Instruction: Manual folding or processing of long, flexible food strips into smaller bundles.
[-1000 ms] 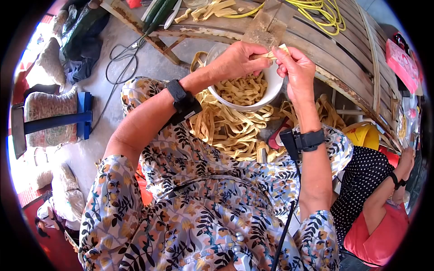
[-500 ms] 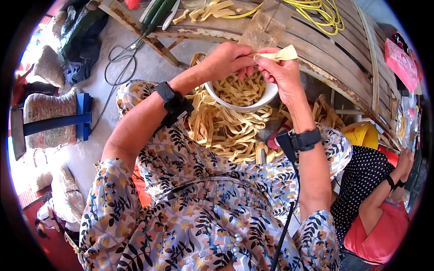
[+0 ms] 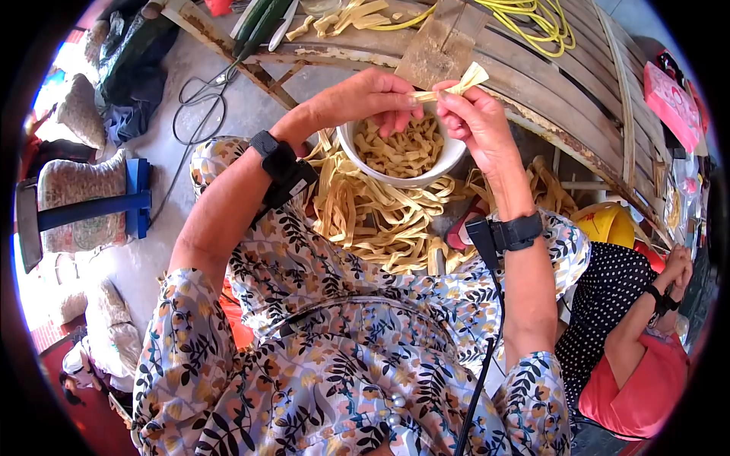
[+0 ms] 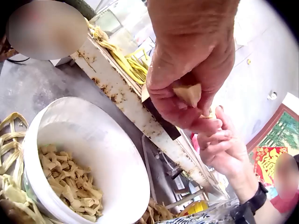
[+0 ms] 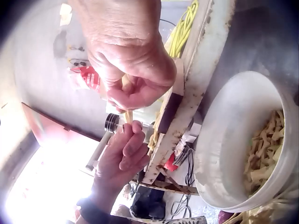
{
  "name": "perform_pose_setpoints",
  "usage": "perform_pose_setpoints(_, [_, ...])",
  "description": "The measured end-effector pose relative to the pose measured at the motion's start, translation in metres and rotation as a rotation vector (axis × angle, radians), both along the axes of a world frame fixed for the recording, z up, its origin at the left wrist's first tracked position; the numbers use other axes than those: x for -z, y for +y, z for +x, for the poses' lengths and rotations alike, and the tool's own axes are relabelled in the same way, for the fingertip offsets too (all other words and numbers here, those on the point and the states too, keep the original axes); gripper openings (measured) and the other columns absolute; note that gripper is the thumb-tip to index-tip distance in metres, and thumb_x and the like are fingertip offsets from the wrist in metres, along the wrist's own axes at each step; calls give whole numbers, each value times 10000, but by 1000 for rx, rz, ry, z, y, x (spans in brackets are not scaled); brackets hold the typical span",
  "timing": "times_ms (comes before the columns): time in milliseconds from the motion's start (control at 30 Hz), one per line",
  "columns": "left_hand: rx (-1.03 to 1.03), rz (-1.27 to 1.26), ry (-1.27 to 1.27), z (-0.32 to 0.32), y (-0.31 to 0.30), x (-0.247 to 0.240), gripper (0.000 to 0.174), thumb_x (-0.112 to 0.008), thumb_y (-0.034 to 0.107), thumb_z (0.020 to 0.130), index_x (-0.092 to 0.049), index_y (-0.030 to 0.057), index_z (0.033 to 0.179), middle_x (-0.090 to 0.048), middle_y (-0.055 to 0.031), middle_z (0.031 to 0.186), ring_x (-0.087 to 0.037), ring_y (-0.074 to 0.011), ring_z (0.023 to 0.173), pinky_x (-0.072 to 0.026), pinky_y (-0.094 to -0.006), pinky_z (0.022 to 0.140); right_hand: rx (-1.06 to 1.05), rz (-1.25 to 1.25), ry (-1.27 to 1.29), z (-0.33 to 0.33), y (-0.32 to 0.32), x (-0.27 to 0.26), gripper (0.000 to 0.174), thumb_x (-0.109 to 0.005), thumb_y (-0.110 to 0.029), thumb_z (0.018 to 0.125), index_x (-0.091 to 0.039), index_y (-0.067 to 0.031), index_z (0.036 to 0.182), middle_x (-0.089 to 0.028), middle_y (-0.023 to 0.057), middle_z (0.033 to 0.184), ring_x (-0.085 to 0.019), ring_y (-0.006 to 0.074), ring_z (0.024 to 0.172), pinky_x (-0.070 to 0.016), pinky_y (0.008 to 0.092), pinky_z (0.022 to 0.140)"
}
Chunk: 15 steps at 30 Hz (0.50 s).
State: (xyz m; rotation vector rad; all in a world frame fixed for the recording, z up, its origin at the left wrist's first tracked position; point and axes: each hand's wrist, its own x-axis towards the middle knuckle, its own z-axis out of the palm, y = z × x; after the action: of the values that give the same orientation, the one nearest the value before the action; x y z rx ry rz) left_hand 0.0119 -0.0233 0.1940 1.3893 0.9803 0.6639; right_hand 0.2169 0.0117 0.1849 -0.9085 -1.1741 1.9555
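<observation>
Above a white bucket (image 3: 344, 142) of short yellowish pieces (image 3: 399, 152), both hands hold one pale strip (image 3: 473, 78). The left hand (image 3: 380, 99) pinches its left part between thumb and fingers. The right hand (image 3: 477, 118) pinches it further right, and a flared end sticks up past the fingers. In the left wrist view the left hand (image 4: 191, 70) curls round a piece of the strip (image 4: 189, 94), with the right hand (image 4: 226, 149) just beyond. From the right wrist the strip (image 5: 129, 116) spans the small gap between the fingertips.
Long yellowish strips (image 3: 380, 220) lie heaped on the floor below the bucket. A slatted wooden bench (image 3: 563, 99) runs behind, bearing a board (image 3: 437, 49), yellow cord (image 3: 532, 23) and a pink box (image 3: 673, 106). Another person (image 3: 631, 365) sits at the right.
Both hands have shifted a little left with the strip. Its flared end, hardly visible a second ago, now stands out beyond the right fingers, and more strip shows between the hands.
</observation>
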Motion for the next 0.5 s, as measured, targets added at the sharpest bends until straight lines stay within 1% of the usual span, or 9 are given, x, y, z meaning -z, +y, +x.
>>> perform_pose_setpoints(33, [-5, -11, -16, 1, 0, 0, 182, -493, 166, 878, -578, 8, 902, -589, -24, 654, -552, -87, 534, -451, -204, 525, 11, 6, -63, -1, -1, -5, 216, -605, -203, 817, -616, -17, 926, -605, 55, 740, -504, 30, 575, -395, 148, 479])
perform_pose_setpoints(67, [-21, 64, 8, 0, 0, 1, 186, -482, 163, 885, -573, 4, 913, -588, -23, 679, -555, -85, 565, -451, -207, 550, 22, 11, -126, -2, -2, -7, 245, -596, -240, 828, -616, -20, 934, -617, 64, 760, -526, 35, 592, -419, 150, 493])
perform_pose_setpoints(133, [-50, 216, 57, -2, 5, 6, 194, -459, 157, 898, -562, -3, 934, -586, -23, 728, -563, -79, 625, -453, -214, 601, 16, 36, -151, 1, 2, -5, 282, -576, -285, 838, -614, -26, 943, -629, 74, 792, -552, 43, 624, -445, 154, 522])
perform_pose_setpoints(167, [-70, 259, 118, -2, 8, 8, 192, -462, 158, 896, -562, -2, 938, -589, -22, 729, -565, -78, 628, -452, -214, 605, 15, 49, -166, 4, 4, -4, 302, -566, -308, 843, -614, -29, 947, -635, 80, 808, -565, 47, 640, -458, 156, 536])
perform_pose_setpoints(233, [-114, 344, 241, -3, 11, 5, 190, -469, 159, 893, -560, 1, 945, -595, -22, 730, -571, -75, 633, -451, -212, 614, 48, 53, -146, 5, 8, -1, 289, -570, -295, 842, -614, -28, 942, -633, 75, 798, -560, 42, 637, -452, 153, 531])
perform_pose_setpoints(333, [-105, 203, 174, -9, 14, -14, 196, -482, 184, 891, -562, 9, 922, -592, -17, 715, -574, -70, 642, -439, -198, 602, 92, 49, -98, 4, 12, -6, 268, -579, -272, 838, -614, -23, 930, -624, 63, 770, -537, 35, 609, -439, 149, 516])
perform_pose_setpoints(367, [-124, 188, 130, -10, 16, -14, 200, -496, 208, 888, -566, 21, 895, -579, -1, 685, -553, -59, 612, -420, -183, 576, 104, 47, -82, 4, 14, -9, 261, -583, -264, 837, -614, -20, 926, -620, 59, 759, -527, 33, 596, -434, 148, 509])
perform_pose_setpoints(467, [-169, 177, 64, -18, 28, -14, 196, -503, 219, 886, -575, 38, 875, -573, 10, 674, -526, -45, 581, -407, -175, 551, 158, 29, -30, 5, 21, -12, 226, -598, -225, 826, -613, -15, 911, -600, 40, 718, -479, 30, 552, -409, 146, 483])
perform_pose_setpoints(500, [-198, 155, -8, -16, 33, -13, 187, -518, 221, 879, -582, 45, 867, -564, 17, 667, -495, -35, 559, -397, -168, 538, 193, -7, -6, 4, 22, -15, 191, -610, -181, 814, -611, -9, 897, -585, 42, 698, -448, 35, 529, -391, 149, 459])
